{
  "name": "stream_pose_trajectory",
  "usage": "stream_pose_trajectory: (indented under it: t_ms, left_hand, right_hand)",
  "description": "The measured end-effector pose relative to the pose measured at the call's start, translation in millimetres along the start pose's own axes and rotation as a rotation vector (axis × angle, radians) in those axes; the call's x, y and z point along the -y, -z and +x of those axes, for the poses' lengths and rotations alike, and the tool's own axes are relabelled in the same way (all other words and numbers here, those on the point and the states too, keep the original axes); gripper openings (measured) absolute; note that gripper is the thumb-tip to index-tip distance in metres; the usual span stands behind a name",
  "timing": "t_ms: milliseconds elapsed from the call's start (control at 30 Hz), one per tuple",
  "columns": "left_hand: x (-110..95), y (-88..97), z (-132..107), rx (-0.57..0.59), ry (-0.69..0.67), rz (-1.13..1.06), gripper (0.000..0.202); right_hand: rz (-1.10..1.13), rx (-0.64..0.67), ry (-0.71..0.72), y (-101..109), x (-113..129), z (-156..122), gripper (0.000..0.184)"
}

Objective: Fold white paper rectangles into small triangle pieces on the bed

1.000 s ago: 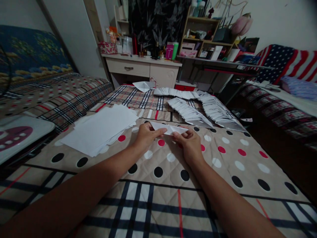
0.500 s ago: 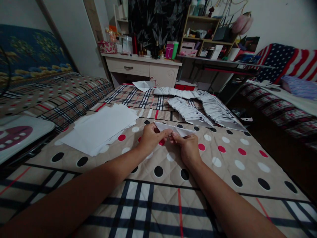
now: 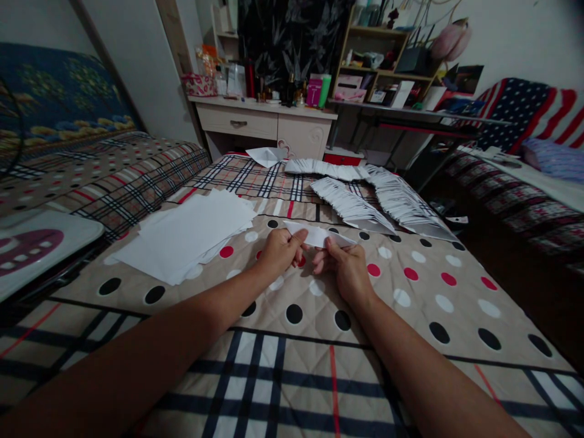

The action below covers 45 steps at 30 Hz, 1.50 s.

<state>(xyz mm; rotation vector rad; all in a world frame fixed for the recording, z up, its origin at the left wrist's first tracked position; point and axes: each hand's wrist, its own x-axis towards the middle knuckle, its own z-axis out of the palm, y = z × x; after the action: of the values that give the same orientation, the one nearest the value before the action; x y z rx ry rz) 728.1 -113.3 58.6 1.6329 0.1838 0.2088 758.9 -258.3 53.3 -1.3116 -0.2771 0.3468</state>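
Note:
Between both hands, a little above the bed, is a small folded white paper (image 3: 316, 236). My left hand (image 3: 281, 248) pinches its left part, with the thumb on top. On its right part, my right hand (image 3: 341, 260) grips the near edge between thumb and fingers, the other fingers curled below. To the left lies a loose stack of white paper sheets (image 3: 187, 234). Beyond my right hand, rows of folded white papers (image 3: 353, 207) lean on one another, with a longer curved row (image 3: 401, 201) behind. Farther off lies a separate folded white sheet (image 3: 267, 156).
The patterned quilt (image 3: 314, 371) spreads under everything. At the left edge stands a white folding table (image 3: 82, 228) with a purple print. A white dresser (image 3: 237, 125) and a cluttered shelf desk (image 3: 378, 103) stand at the far end. Another bed (image 3: 524, 188) is at the right.
My hands have moved slightly apart along the paper, thumbs separating from its middle. The folded paper now shows a flatter, strip-like face. The stack and the rows lie as before.

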Motion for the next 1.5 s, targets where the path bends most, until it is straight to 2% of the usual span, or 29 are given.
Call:
stream_pose_trajectory:
  t_ms: [100, 300, 533, 633, 800, 1000, 1100, 1167, 1233, 1333, 1400, 1500]
  left_hand:
    - [1.8, 2.7, 0.6, -0.023, -0.002, -0.023, 0.051]
    - [4.0, 15.5, 6.8, -0.139, -0.169, 0.084, 0.041]
    - [6.0, 20.4, 7.5, -0.130, -0.166, 0.066, 0.055]
    - [7.7, 19.6, 7.3, -0.087, -0.186, 0.100, 0.060]
    - [8.2, 17.5, 6.3, -0.028, -0.228, 0.116, 0.050]
    - [5.8, 16.9, 7.1, -0.015, -0.229, 0.074, 0.036]
    - [3.9, 17.9, 7.1, -0.008, -0.214, 0.065, 0.025]
    - [3.0, 18.2, 6.4, 0.018, -0.208, 0.055, 0.027]
    - [2.7, 17.9, 5.5, 0.041, -0.225, 0.086, 0.033]
    - [3.3, 16.3, 4.5, 0.052, -0.331, 0.240, 0.030]
    - [4.0, 14.9, 4.2, 0.083, -0.399, 0.338, 0.031]
    - [5.1, 13.5, 4.4, 0.121, -0.396, 0.375, 0.039]
  right_hand:
    - [-0.045, -0.005, 0.019, 2.6, 1.2, 1.3, 0.039]
    - [-0.165, 0.021, 0.019, 9.9, 4.3, 3.0, 0.038]
    - [-0.153, -0.186, 0.107, 14.6, -0.3, 6.4, 0.037]
    - [-0.098, -0.214, 0.087, 16.5, -1.0, 8.4, 0.042]
    - [0.052, -0.225, 0.064, 17.8, 0.1, 11.7, 0.040]
    - [0.119, -0.258, 0.091, 19.7, 1.8, 13.5, 0.024]
    - [-0.033, -0.248, 0.074, 22.0, -1.0, 13.9, 0.030]
    - [-0.243, -0.266, 0.128, 24.3, -3.2, 14.3, 0.027]
    - [-0.529, -0.289, 0.291, 26.7, -3.9, 14.5, 0.020]
    - [-0.947, -0.272, 0.568, 29.8, -0.5, 13.9, 0.012]
    - [-1.131, -0.252, 0.658, 32.9, 4.5, 13.4, 0.011]
    - [-1.284, -0.261, 0.732, 44.3, 14.5, 14.4, 0.016]
